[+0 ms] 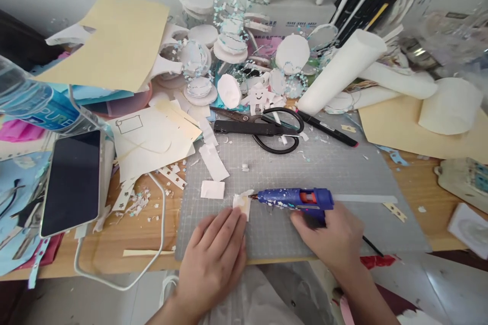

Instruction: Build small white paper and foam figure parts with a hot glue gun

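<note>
My right hand is wrapped round the handle of a blue hot glue gun, which lies level and points left. A clear glue stick sticks out of its back end. The gun's nozzle tip is at the upper right edge of a small white paper piece. On that piece's lower part rest the fingertips of my left hand, fingers stretched out flat; its thumb is mostly hidden. Beside them lie a small white paper rectangle and a white paper strip, on a grey cutting mat.
Black-handled scissors, a black cutter-like tool and a black pen lie behind the gun. White paper rolls and round decorations crowd the back. Leftward are a phone, its white cable and a water bottle.
</note>
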A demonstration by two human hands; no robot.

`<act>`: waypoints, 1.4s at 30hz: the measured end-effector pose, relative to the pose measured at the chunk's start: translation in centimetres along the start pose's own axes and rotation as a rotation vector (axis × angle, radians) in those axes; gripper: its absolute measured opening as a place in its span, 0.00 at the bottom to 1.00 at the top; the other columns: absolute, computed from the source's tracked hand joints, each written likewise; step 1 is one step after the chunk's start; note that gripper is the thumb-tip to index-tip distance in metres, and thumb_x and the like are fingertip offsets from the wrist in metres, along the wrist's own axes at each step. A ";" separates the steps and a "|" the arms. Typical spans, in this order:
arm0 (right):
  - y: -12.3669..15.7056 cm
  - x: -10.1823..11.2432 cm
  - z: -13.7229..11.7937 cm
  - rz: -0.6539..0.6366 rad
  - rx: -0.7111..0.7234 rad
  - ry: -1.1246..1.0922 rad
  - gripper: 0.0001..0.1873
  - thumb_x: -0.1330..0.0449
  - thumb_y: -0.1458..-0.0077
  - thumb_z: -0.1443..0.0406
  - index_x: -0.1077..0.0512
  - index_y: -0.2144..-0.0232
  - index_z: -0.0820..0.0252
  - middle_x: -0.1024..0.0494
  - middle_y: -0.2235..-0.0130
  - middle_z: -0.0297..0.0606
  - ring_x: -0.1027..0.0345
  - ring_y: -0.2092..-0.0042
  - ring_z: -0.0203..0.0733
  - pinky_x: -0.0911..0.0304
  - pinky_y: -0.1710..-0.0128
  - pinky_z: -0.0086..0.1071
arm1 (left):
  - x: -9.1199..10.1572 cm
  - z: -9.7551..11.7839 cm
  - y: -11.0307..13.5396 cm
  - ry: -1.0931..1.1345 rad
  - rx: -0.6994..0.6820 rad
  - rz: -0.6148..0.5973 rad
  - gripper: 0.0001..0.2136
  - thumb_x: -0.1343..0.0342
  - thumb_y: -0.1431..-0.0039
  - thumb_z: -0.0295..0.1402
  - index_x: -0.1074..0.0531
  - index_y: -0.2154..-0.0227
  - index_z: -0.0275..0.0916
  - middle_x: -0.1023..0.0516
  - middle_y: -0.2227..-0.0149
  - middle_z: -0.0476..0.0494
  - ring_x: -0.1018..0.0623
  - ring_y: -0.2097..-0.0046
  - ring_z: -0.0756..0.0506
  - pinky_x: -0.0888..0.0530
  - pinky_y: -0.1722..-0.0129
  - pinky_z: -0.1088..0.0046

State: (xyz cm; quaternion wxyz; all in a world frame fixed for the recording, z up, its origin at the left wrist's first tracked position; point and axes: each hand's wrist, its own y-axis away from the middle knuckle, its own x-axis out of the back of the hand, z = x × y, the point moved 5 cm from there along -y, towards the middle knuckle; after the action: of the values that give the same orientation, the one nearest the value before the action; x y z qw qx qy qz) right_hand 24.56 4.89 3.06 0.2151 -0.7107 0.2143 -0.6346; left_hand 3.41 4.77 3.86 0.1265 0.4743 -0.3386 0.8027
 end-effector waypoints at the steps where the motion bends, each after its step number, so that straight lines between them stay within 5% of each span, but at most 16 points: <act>1: 0.0 -0.1 -0.1 -0.002 0.016 0.008 0.09 0.42 0.50 0.60 0.30 0.69 0.60 0.25 0.76 0.37 0.31 0.77 0.42 0.39 0.77 0.32 | -0.1 0.0 0.1 0.005 0.004 -0.003 0.15 0.49 0.38 0.23 0.27 0.50 0.30 0.20 0.50 0.37 0.24 0.48 0.41 0.35 0.49 0.63; 25: -0.6 0.4 -0.6 -0.076 0.087 0.007 0.06 0.39 0.48 0.65 0.33 0.69 0.59 0.28 0.77 0.32 0.32 0.77 0.38 0.46 0.78 0.29 | -0.2 -0.4 0.0 0.016 0.022 -0.013 0.14 0.48 0.40 0.22 0.24 0.53 0.29 0.18 0.52 0.39 0.26 0.49 0.41 0.36 0.51 0.62; 42: -0.4 0.5 -0.2 -0.109 0.106 -0.138 0.03 0.41 0.50 0.66 0.34 0.71 0.57 0.30 0.75 0.32 0.33 0.73 0.39 0.39 0.74 0.30 | -0.1 -0.3 0.2 0.002 0.032 -0.004 0.15 0.48 0.40 0.23 0.25 0.51 0.31 0.19 0.53 0.39 0.24 0.49 0.42 0.35 0.50 0.63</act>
State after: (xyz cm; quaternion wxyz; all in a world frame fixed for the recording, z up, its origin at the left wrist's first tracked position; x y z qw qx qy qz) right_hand 24.42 4.91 3.74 0.2320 -0.7510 0.1260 -0.6052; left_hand 3.14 4.83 3.61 0.1208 0.4762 -0.3249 0.8082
